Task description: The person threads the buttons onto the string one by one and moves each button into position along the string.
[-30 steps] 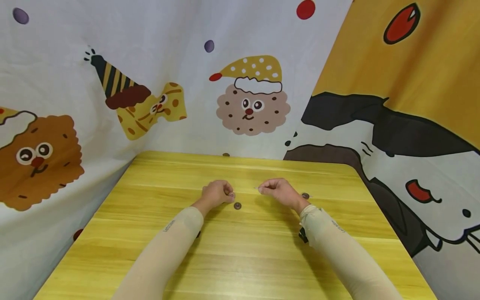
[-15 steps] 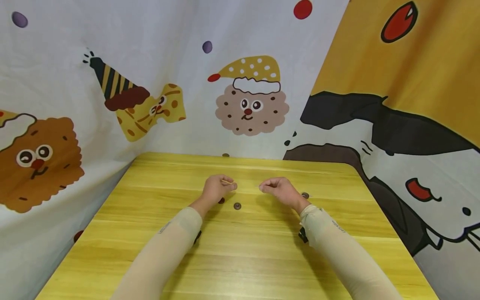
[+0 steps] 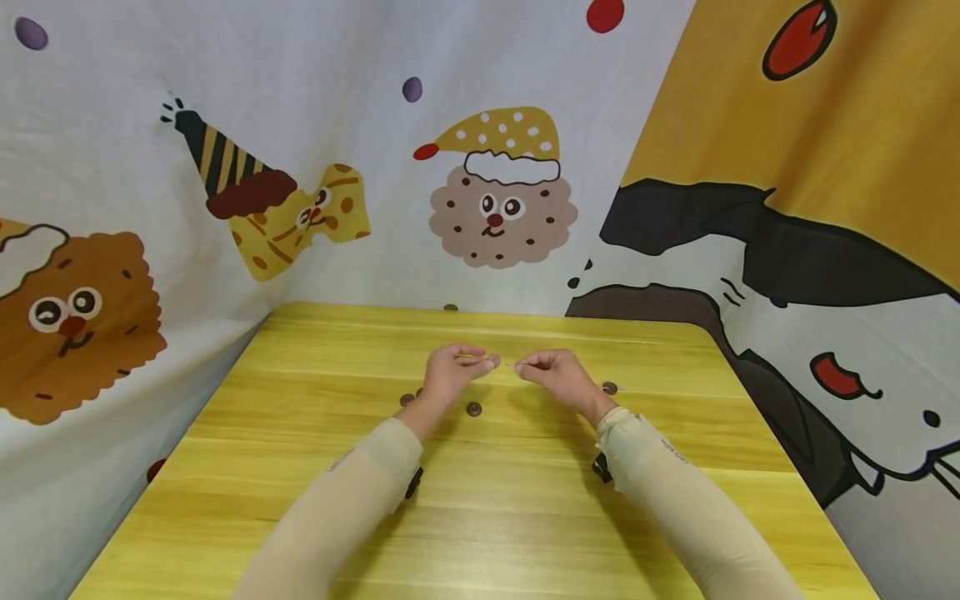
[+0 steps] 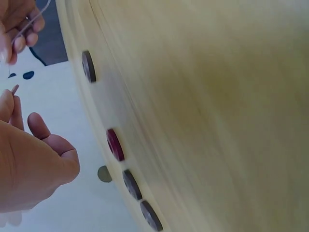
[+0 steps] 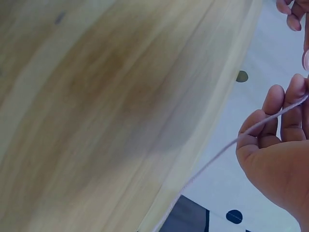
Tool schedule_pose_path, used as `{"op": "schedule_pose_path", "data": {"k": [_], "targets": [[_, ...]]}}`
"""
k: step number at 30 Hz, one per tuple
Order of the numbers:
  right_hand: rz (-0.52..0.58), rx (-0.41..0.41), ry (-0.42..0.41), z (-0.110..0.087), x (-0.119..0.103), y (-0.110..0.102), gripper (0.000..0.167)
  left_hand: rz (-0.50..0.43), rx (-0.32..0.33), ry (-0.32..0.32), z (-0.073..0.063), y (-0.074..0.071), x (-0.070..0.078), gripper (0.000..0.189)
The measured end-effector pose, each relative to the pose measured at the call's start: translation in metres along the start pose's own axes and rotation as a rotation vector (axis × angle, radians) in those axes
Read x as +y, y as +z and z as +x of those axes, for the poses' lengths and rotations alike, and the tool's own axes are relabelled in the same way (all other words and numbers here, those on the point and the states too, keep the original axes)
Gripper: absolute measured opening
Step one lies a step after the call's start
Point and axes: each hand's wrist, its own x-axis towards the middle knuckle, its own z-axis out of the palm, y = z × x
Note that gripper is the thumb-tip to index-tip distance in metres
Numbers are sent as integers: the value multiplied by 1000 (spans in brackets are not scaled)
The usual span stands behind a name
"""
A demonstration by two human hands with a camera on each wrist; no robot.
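In the head view my left hand (image 3: 453, 372) pinches a small brown button (image 3: 494, 360) between thumb and fingertips, above the table. Its thin edge also shows in the left wrist view. Facing it, my right hand (image 3: 553, 375) pinches a thin pale string (image 5: 217, 154), whose short tip points at the button with a small gap between. The string trails back across the right palm and down in the right wrist view. On the table lie a brown button (image 3: 474, 409) between the forearms and another button (image 3: 407, 400) beside the left wrist. A dark red button (image 4: 115, 145) shows in the left wrist view.
One more brown button (image 3: 610, 388) is beside the right wrist, with a bit of pale string at it. The wooden table (image 3: 480, 500) ends at a cartoon-printed curtain (image 3: 390, 275) behind and at both sides.
My left hand has risen from the buttons and moved right with the brown button, closer to the right hand. Buttons formerly behind it now show. The right hand has barely moved.
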Motion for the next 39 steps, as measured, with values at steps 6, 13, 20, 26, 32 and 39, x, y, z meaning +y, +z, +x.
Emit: {"op": "schedule_pose_path", "data": {"k": [6,13,20,26,32,39], "targets": [[1,-1,-24,0,-2,1,43,9,24,-17,-3,6,0,33],[19,-4,-46,-1,-2,2,39,-55,18,-40,-8,11,4,33],[13,-8,-38,0,-2,3,38,-31,32,-34,-9,14,1,26],[-13,4,-29,0,-4,2,38,-34,32,-25,-9,15,2,30],[5,-2,-24,-2,-6,3,38,-49,30,-25,-9,15,1,32],[0,8,-27,0,-4,4,35,-36,38,-16,-11,17,1,28]]}}
